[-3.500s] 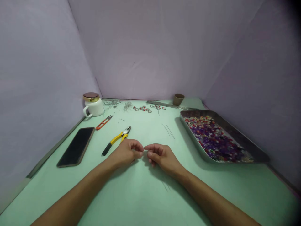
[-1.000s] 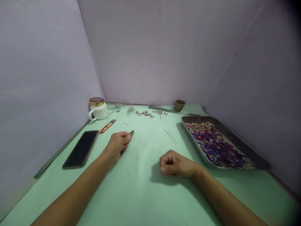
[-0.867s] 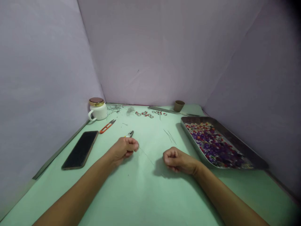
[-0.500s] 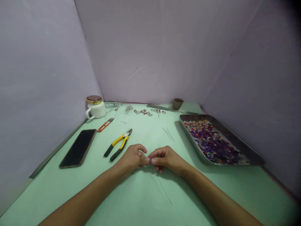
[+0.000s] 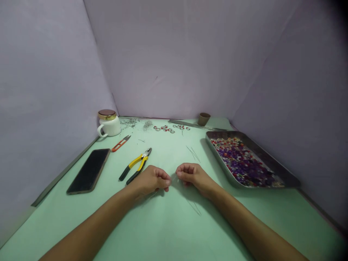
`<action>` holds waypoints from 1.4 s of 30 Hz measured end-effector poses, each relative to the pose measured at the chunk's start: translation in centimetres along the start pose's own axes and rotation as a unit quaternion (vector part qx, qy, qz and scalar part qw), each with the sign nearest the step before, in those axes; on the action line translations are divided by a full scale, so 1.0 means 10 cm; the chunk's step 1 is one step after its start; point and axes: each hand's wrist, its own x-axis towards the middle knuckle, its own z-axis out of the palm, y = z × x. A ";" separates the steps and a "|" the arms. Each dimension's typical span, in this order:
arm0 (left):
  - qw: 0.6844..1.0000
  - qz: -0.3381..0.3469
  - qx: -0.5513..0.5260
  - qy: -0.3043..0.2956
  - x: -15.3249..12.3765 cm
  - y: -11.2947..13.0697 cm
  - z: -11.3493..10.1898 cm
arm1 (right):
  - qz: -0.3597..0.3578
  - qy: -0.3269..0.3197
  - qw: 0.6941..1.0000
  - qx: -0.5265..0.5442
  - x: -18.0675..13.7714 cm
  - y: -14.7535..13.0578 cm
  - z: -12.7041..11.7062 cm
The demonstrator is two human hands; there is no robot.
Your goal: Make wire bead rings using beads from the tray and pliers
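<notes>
My left hand point(image 5: 152, 180) and my right hand point(image 5: 192, 175) rest close together on the green table point(image 5: 163, 232), fingertips curled into pinches a short gap apart. A very thin wire seems to run between them, too fine to see clearly. More thin wire pieces point(image 5: 196, 208) lie just below my right wrist. Yellow-and-black pliers point(image 5: 135, 168) lie just left of my left hand, untouched.
A metal tray point(image 5: 282, 174) of purple, red and white beads sits at the right. A dark phone point(image 5: 88, 170), orange thread snips point(image 5: 120, 143) and a lidded white mug point(image 5: 108, 123) lie at the left. Beaded rings point(image 5: 164, 128), wire bundles and a small brown cup point(image 5: 203, 118) line the back.
My left hand left the pliers on the table and came back to the middle. My right hand opened from a fist and met it; the fingertips have since drawn slightly apart.
</notes>
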 end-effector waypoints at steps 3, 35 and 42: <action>1.000 0.000 -0.003 0.011 0.03 -0.03 0.02 | 0.008 0.002 1.000 -0.012 -0.01 0.00 0.00; 0.866 0.047 0.371 0.333 0.01 0.06 -0.44 | -0.068 0.312 0.929 0.190 0.17 0.06 -0.17; 0.763 -0.054 0.586 0.266 -0.12 0.12 -0.42 | -0.074 0.320 0.928 0.176 0.17 0.08 -0.15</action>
